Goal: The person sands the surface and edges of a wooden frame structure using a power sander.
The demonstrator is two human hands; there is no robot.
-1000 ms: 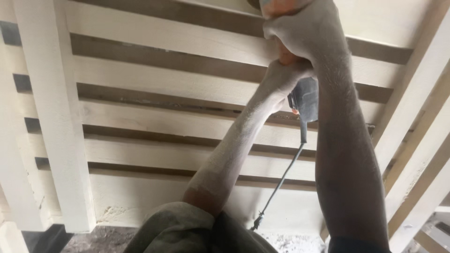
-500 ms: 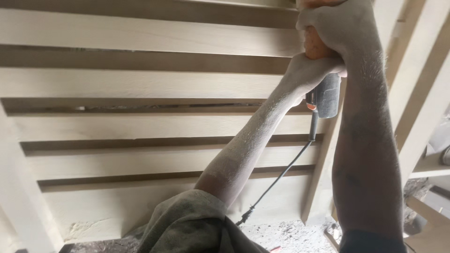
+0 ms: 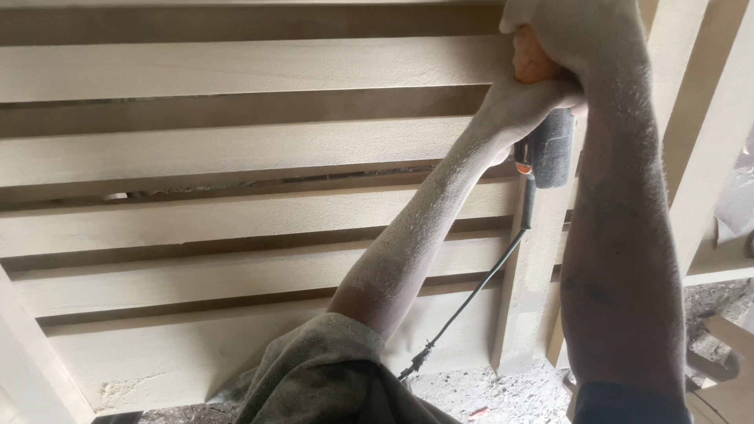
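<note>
A pale, unfinished wooden frame of horizontal slats (image 3: 236, 149) fills the view, standing on a dusty floor strewn with sawdust (image 3: 479, 389). Both hands are together, stacked on an orange and grey corded power tool (image 3: 546, 149) at the frame's upper right: the right hand (image 3: 569, 35) is clamped over its orange top, the left hand (image 3: 510, 106) wrapped just below, around the body. The tool's long axis runs up and down, beside a vertical post (image 3: 530, 298); its black cable (image 3: 471, 294) trails down-left toward the olive sleeve (image 3: 330, 377). No labels or packages are visible.
</note>
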